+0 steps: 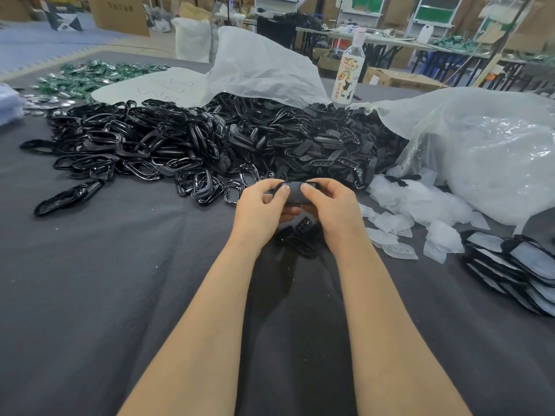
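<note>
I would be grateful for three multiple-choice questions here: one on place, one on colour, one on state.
1. Where does the bottle stand? A) behind the black pile B) beside the wrists C) on a chair
2. What colour are the boards at far left? A) red B) green C) yellow
3. How is the dark part held? A) lying untouched B) balanced on the bottle C) gripped by left hand and right hand
Answers: 1 A, it rises beyond the pile; 2 B, they show green; 3 C, both hands clasp it.
</note>
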The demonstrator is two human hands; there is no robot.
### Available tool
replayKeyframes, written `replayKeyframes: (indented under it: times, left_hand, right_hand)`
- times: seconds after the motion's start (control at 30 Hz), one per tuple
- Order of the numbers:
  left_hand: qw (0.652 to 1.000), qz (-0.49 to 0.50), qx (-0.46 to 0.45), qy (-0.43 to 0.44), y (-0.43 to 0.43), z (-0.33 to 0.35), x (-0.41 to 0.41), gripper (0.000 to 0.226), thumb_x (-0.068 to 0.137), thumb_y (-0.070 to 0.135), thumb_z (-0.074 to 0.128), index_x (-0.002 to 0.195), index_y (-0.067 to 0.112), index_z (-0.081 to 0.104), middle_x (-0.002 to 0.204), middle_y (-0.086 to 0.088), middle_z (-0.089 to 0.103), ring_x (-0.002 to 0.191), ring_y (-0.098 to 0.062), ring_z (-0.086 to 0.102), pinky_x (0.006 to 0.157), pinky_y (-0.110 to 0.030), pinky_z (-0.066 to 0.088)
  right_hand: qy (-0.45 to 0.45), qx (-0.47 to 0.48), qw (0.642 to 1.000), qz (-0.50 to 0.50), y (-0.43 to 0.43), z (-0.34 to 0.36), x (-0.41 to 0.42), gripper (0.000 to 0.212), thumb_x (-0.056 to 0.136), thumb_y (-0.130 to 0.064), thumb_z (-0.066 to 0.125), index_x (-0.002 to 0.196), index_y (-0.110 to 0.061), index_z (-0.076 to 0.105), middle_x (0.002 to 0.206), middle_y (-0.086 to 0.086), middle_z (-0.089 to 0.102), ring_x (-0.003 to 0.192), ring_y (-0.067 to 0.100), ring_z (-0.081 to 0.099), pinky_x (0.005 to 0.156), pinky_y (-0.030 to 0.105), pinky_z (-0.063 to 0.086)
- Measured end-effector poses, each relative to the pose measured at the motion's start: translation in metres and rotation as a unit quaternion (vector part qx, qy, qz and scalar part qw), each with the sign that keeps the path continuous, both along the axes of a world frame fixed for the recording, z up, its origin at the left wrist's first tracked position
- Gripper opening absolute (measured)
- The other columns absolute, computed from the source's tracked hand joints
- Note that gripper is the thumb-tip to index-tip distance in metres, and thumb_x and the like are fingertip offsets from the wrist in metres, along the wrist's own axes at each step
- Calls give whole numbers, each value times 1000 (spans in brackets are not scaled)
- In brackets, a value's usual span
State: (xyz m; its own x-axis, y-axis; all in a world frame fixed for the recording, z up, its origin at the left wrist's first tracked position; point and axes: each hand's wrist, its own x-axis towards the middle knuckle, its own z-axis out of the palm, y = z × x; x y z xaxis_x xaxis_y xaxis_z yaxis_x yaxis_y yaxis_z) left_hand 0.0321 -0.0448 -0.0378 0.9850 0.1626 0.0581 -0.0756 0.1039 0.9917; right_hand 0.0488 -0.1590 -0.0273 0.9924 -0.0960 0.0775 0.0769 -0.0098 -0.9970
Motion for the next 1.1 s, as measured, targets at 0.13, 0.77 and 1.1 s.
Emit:
replayKeyframes:
  times: [0.13,0.77,1.1]
  left_hand:
    - [1000,10,9,1,0,0,0,12,100,12,49,101,19,58,80,-4,71,62,-8,70,60,-20,56]
    - [998,37,56,5,0,-3,1,19,99,14,50,87,27,57,77,1,71,63,-7,71,56,-16,54]
    - [992,52,115,14,1,-6,0,10,96,10,56,93,18,60,64,2,69,59,-6,68,63,-23,57]
  right_hand:
    - [18,29,999,9,0,-1,1,8,91,-3,59,93,-3,66,98,21,69,92,31,66,82,36,57]
    - [2,-127,991,-31,-1,-5,3,26,93,-7,54,76,-26,62,79,3,69,76,20,68,77,33,58]
    - [-2,-222,974,-47,0,-4,0,13,90,-15,59,100,-14,66,88,7,70,88,25,67,87,45,54]
